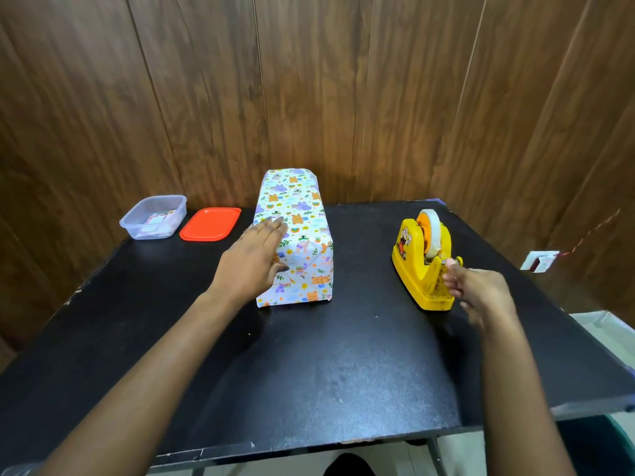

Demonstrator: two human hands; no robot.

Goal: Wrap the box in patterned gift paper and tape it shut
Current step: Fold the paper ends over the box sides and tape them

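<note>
My left hand [256,257]: fingers straight, flat against wrapped box [302,231].
My right hand [479,290]: pinching yellow tape dispenser [417,266] at cutter end.

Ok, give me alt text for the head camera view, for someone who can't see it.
A person's left hand rests flat on the paper-wrapped box while the right hand pinches at the cutter of a yellow tape dispenser, both on a black table.
</note>
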